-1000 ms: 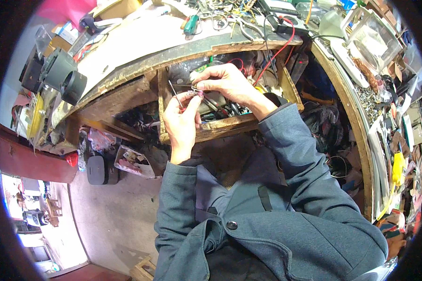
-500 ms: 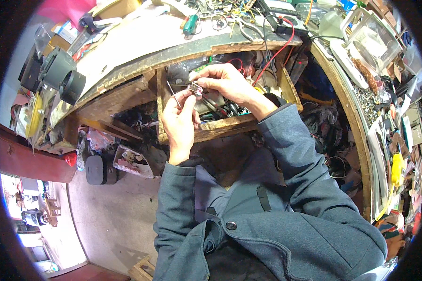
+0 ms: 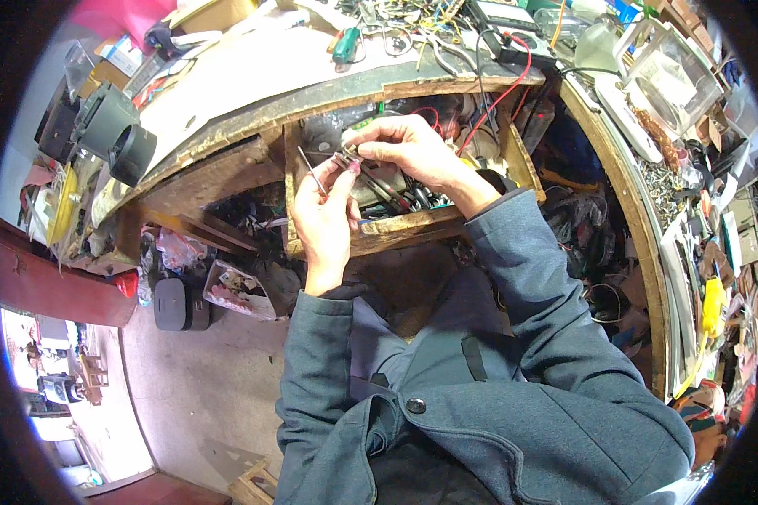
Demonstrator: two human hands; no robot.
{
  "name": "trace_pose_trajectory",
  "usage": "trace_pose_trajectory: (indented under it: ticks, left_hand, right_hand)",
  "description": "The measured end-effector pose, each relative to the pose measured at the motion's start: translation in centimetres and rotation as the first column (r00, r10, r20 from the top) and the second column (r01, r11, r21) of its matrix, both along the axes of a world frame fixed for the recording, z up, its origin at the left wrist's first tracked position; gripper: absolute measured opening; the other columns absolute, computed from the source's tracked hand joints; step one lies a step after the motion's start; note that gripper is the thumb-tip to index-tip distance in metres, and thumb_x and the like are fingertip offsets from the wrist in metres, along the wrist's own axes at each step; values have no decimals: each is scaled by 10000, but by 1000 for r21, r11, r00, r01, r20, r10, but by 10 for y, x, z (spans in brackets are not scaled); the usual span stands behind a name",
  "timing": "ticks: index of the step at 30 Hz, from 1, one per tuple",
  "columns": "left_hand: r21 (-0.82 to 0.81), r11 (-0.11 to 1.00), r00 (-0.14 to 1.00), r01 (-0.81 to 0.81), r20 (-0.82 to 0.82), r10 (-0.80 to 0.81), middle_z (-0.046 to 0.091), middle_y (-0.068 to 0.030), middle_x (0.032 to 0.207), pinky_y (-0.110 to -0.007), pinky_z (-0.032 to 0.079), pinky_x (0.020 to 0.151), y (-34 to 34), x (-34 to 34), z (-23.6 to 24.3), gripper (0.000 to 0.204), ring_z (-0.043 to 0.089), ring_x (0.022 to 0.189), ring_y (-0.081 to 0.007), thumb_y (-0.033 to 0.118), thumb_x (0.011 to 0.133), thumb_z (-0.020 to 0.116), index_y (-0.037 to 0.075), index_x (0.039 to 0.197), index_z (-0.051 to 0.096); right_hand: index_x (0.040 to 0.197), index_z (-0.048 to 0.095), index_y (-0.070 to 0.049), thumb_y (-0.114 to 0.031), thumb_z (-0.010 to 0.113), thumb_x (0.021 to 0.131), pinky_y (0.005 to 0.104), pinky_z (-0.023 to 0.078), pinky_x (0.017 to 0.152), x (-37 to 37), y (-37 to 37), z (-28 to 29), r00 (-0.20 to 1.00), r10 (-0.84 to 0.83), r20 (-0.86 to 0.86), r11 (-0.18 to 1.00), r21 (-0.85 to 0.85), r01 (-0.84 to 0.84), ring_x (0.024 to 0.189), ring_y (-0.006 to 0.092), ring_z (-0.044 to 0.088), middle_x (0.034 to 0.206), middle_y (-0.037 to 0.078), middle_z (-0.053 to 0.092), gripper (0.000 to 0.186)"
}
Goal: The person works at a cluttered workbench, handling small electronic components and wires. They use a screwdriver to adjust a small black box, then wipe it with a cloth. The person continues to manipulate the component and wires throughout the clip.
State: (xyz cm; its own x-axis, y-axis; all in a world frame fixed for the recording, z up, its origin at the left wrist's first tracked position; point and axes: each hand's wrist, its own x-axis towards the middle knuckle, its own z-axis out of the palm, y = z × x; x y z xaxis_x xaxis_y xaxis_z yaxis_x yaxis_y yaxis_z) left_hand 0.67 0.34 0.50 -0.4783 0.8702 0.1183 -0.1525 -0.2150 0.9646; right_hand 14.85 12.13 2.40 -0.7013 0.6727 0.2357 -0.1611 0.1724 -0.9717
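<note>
Above an open wooden drawer (image 3: 421, 224), both of my hands meet at a small shiny metal-and-clear part (image 3: 346, 159); its exact kind is too small to make out. My left hand (image 3: 322, 225) is closed, pinching the part between thumb and fingers. A thin metal rod (image 3: 311, 170) also sticks up from the left fingers, its other end hidden in the hand. From the right, my right hand (image 3: 421, 158) pinches the upper end of the same part with thumb and forefinger. Tools and wires lie in the drawer below.
The workbench top carries green-handled pliers (image 3: 345, 45), a multimeter (image 3: 514, 34) with red and black leads, and loose small parts. A black lamp-like tube (image 3: 133, 155) stands at left. Clutter and a yellow tool (image 3: 713, 307) fill the right bench. An open box (image 3: 237, 290) sits below left.
The small part has turned slightly between my fingers, and my right fingertips have shifted a little on it. Both arms stay almost in place.
</note>
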Motion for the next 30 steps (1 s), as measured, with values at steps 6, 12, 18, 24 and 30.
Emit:
trace_pose_trajectory:
  ticks: [6, 12, 18, 24, 30]
  left_hand:
    - [7, 1000, 1000, -4, -11, 4, 714, -10, 885, -197, 362, 422, -1, 1, 1, 269, 502, 498, -29, 100, 960, 715, -1, 1207, 681]
    - [11, 1000, 1000, 18, -23, -17, 736, -33, 953, -182, 377, 427, -1, -1, -1, 262, 513, 514, -17, 68, 985, 667, -4, 1236, 666]
    - [4, 1000, 999, 8, -45, -7, 745, -41, 948, -195, 368, 420, -1, 0, 0, 275, 507, 501, -29, 83, 969, 695, -11, 1225, 662]
    - [16, 1000, 998, -3, -60, 4, 765, -78, 1007, -201, 369, 417, -1, 0, 0, 296, 513, 502, -37, 77, 963, 699, -19, 1238, 648]
    - [12, 1000, 998, -8, -63, 9, 765, -82, 1016, -200, 372, 418, -2, 1, 0, 304, 516, 505, -38, 70, 960, 699, -19, 1246, 642]
  right_hand:
    - [1140, 749, -28, -72, 747, 936, 247, 546, 837, -1, 4, -5, 1000, -1, -24, 1000, 26, 1, 908, 80, 668, 1005, 11, 741, 209]
    - [1142, 741, -21, -53, 746, 930, 261, 552, 888, 0, 6, -7, 999, 28, -44, 1000, 0, -28, 938, 96, 679, 1035, 24, 740, 214]
    - [1144, 744, -36, -68, 756, 927, 225, 539, 807, 1, 4, -5, 1000, 9, -28, 1000, -19, -10, 897, 68, 672, 1002, 2, 741, 221]
    - [1154, 749, -51, -93, 747, 939, 198, 493, 705, 0, 2, -3, 1000, -27, 8, 1000, -4, 27, 818, 33, 632, 956, -24, 735, 220]
    - [1156, 752, -51, -121, 731, 952, 195, 447, 644, 0, 0, -1, 998, -43, 39, 999, 17, 42, 758, 23, 588, 917, -35, 724, 217]
